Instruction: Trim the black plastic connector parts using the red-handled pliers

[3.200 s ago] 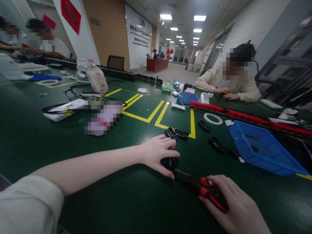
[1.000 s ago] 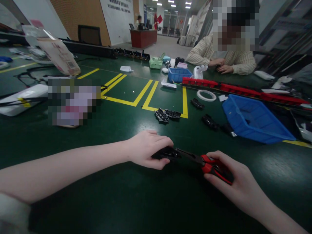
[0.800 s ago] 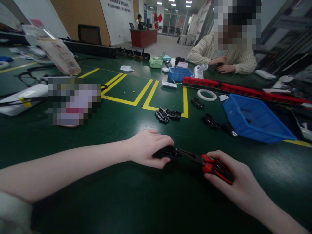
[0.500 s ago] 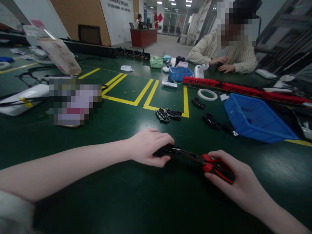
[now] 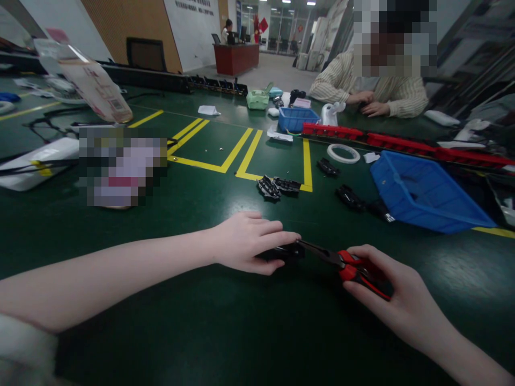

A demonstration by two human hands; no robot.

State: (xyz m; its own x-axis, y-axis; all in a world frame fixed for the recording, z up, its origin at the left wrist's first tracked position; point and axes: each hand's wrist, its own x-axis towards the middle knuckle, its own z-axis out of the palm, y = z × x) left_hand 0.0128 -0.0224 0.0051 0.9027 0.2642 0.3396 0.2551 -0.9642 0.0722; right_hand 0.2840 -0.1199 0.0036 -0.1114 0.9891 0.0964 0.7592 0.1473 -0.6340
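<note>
My left hand (image 5: 245,244) lies on the green table (image 5: 225,332) and pinches a small black plastic part (image 5: 281,252) between thumb and fingers, index finger stretched over it. My right hand (image 5: 386,292) is closed round the red-and-black handles of a pair of pliers (image 5: 354,269). The dark jaws of the pliers (image 5: 316,249) reach left to the edge of the black part.
More black parts (image 5: 279,187) lie by the yellow floor-tape lines (image 5: 249,158), others (image 5: 349,196) near a blue bin (image 5: 422,193). A tape ring (image 5: 343,153), red strips (image 5: 402,145) and a small blue tray (image 5: 296,119) sit farther back. A person in a striped shirt (image 5: 370,88) sits opposite.
The view dropped lower and closer since the oldest frame. In the last half second my left index finger stretched out over the part and the pliers shifted slightly right and up.
</note>
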